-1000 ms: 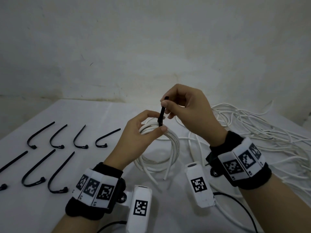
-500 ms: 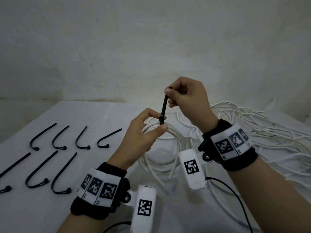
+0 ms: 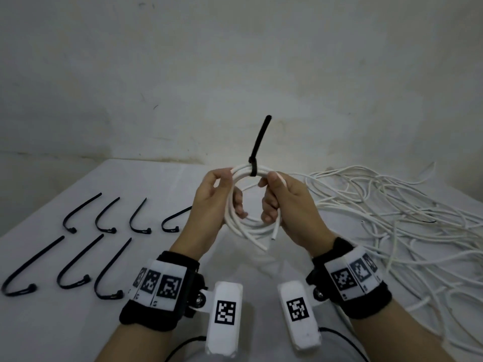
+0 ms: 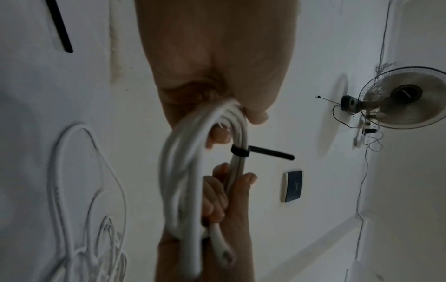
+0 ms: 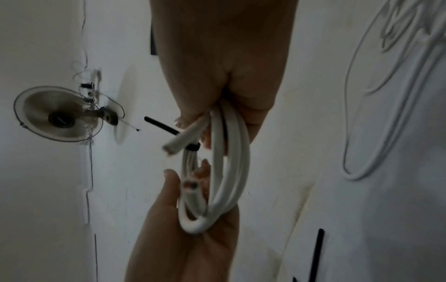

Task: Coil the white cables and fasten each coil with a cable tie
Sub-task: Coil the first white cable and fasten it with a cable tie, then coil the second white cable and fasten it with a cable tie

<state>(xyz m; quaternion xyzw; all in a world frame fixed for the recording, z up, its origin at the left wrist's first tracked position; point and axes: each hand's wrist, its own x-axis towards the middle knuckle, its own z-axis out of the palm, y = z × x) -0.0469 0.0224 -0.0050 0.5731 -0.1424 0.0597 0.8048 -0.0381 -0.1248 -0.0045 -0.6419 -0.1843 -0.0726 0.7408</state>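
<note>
Left hand: the left hand (image 3: 209, 202) was curled round the left side of the white coil (image 3: 248, 226), at the centre of the head view.
Right hand: the right hand (image 3: 285, 202) was clenched round the coil's right side.
Coil: it was held up above the table (image 3: 156, 178), both cut ends hanging low.
Cable tie: the black cable tie (image 3: 257, 147) was cinched round the coil's top, between the hands, its tail pointed upward.
Spare ties: seven spare ties (image 3: 104, 244) were laid in two rows at the lower left.
Loose cables: the loose cables (image 3: 392, 218) were heaped at the right.
</note>
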